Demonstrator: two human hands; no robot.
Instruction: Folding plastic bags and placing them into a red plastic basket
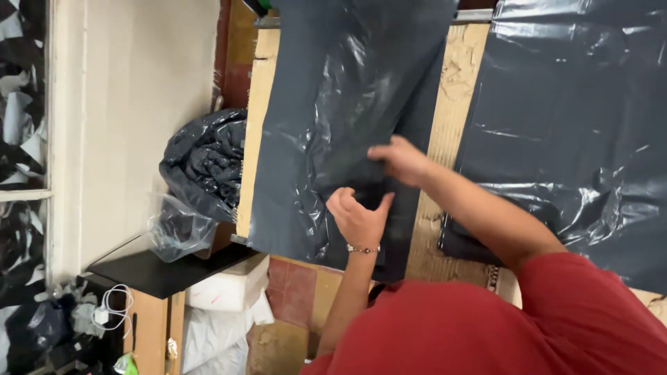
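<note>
- Dark grey glossy plastic, a large flat bag (340, 118), lies spread over the left part of a worn wooden table (445, 90); its near edge hangs over the table's front, and its surface is creased and shiny.
- The right hand (403, 161) rests palm-down on the bag near its right edge, fingers pointing left and pressed together; whether they pinch a fold or only press flat cannot be told.
- The right forearm runs down and right from that hand, crossing the bare strip of wood, to a red sleeve (590, 305).
- The left hand (358, 217) stands just below the right one, over the bag's lower part, palm turned up and toward the person, fingers curled loosely with the thumb spread; it holds nothing that shows.
- A thin bracelet (363, 248) circles the left wrist, and the forearm drops straight down toward the red shirt.
- To the right, well apart across the bare wood, lies a stack of the same grey bags (570, 132), covering that side of the table.
- Left of the table a crumpled black plastic bundle (205, 160) sits above a clear plastic bag (177, 229) on a dark shelf (160, 267).
- Below the shelf are white packages (226, 288) and a white cable (114, 305).
</note>
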